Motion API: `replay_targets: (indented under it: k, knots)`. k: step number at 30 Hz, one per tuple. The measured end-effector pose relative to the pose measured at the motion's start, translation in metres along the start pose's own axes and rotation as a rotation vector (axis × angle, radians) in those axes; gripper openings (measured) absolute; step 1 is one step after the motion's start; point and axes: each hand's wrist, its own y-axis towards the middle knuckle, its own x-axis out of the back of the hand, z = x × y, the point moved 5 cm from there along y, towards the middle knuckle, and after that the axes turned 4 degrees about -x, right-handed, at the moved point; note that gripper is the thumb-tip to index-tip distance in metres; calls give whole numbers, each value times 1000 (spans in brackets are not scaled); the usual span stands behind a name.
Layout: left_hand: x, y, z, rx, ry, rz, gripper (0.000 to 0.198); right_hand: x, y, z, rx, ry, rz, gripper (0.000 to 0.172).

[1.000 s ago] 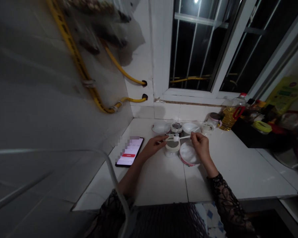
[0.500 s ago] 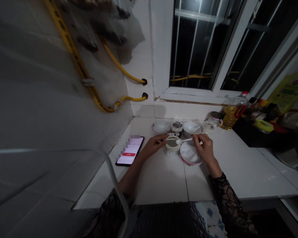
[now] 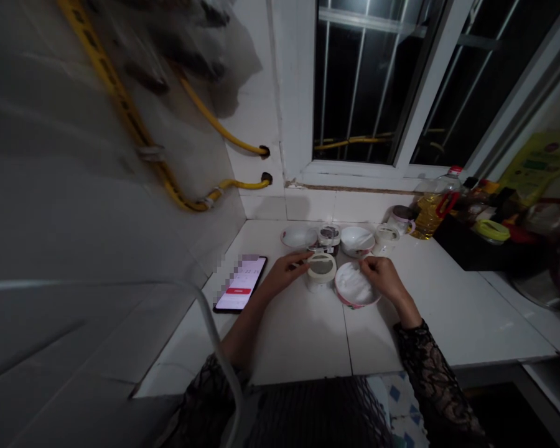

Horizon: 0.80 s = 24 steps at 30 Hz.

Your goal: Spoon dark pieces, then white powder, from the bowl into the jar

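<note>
My left hand point(image 3: 284, 275) is at the left side of a small round jar point(image 3: 321, 281), its fingertips closed at the rim by the raised clear lid. Inside the jar the contents look greyish in the dim light. Just right of it stands a bowl point(image 3: 352, 303) with a pink patterned outside, holding white powder point(image 3: 354, 283). Over this bowl's right rim, my right hand point(image 3: 383, 277) pinches a small white spoon. The spoon's bowl end is down in the powder and hard to tell from it.
Behind stand a shallow dish point(image 3: 298, 236), a dark-filled jar point(image 3: 329, 239), a white bowl point(image 3: 357, 241) with a spoon, another jar point(image 3: 386, 238) and a mug point(image 3: 400, 219). An oil bottle point(image 3: 429, 208) is by a black box point(image 3: 464, 239). A lit phone point(image 3: 240, 286) lies left.
The white spoon has moved right, from over the jar down into the bowl of white powder, with my right hand. My left hand stays at the jar. The view has shifted slightly.
</note>
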Motion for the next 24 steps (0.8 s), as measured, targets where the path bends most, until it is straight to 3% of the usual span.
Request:
replay_targets:
  k: [3, 12, 20, 24]
  knots:
    - [0, 0, -1, 12, 4, 3, 48, -4, 1, -1, -27, 78, 24, 40]
    - [0, -1, -2, 3, 11, 2, 45, 11, 2, -4, -107, 186, -72, 41]
    - [0, 0, -2, 11, 1, -4, 45, 11, 6, -24, -261, 277, -111, 43]
    - [1, 0, -2, 6, 2, -13, 44, 10, 6, -28, -258, 251, -115, 41]
